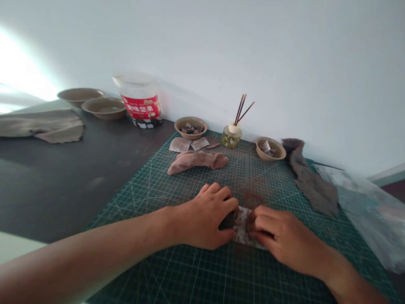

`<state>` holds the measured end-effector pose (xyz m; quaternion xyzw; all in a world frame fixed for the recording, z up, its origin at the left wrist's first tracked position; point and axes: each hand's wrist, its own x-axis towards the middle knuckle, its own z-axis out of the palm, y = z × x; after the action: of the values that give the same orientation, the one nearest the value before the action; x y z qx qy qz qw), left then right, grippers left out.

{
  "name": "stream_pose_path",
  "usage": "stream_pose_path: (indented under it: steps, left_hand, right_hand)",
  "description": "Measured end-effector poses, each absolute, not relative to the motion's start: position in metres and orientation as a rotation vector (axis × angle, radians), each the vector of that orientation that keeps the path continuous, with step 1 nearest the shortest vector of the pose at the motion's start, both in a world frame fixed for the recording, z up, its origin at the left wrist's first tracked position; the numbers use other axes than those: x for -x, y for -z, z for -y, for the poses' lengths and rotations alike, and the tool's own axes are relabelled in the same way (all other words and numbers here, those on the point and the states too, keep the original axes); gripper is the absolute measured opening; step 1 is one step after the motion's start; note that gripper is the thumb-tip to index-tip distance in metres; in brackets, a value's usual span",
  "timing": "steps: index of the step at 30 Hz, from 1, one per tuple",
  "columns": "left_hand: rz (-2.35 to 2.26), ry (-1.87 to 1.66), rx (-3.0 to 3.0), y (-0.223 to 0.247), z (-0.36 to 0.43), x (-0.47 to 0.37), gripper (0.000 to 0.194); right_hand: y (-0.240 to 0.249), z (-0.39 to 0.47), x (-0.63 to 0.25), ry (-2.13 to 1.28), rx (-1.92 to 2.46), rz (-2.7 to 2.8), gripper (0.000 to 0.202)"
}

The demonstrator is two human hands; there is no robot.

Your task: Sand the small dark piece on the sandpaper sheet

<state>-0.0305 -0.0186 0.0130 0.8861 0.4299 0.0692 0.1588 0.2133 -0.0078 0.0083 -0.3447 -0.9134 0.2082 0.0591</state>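
Note:
On the green cutting mat [190, 270] lies a flat, whitish-grey streaked piece [243, 223], partly covered by my hands; I cannot tell its material. My left hand [210, 219] grips the piece's left end, thumb at the near edge and fingers at the far edge. From the right, my right hand [281, 232] presses curled fingers onto the same piece. Whatever those fingers may pinch is hidden. Reddish-brown smudges mark the mat just beyond the piece. Farther back, a crumpled pinkish-brown cloth [198, 161] lies beyond my left hand.
Behind the cloth are flat pale squares [180, 145], a bowl of small chunks [191, 134] and a reed diffuser [231, 135]. Another small bowl [270, 156] and a grey-brown cloth [311, 185] lie right, beside a plastic bag [363, 211]. A red-labelled tub [141, 105] stands left.

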Motion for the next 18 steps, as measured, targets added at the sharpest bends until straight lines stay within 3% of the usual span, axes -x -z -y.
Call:
stream_pose_path:
  steps: [5,10,15,18]
  left_hand:
    - [-1.243,-0.186,-2.529,-0.014,0.019,0.03,0.032]
    - [-1.233,-0.192,-2.528,-0.013,0.019,0.03,0.032]
    - [-1.246,-0.205,-2.547,-0.012,0.018,0.03,0.033]
    - [-1.234,-0.209,-2.554,-0.012,0.018,0.031,0.032]
  right_hand:
    - [-0.008,0.008,-0.211,-0.48,1.093,2.671,0.017]
    - [-0.012,0.01,-0.211,-0.753,0.988,2.77,0.015]
    - [-0.015,0.007,-0.213,-0.662,1.169,2.646,0.015]
    - [-0.018,0.008,-0.212,-0.784,1.137,2.699,0.016]
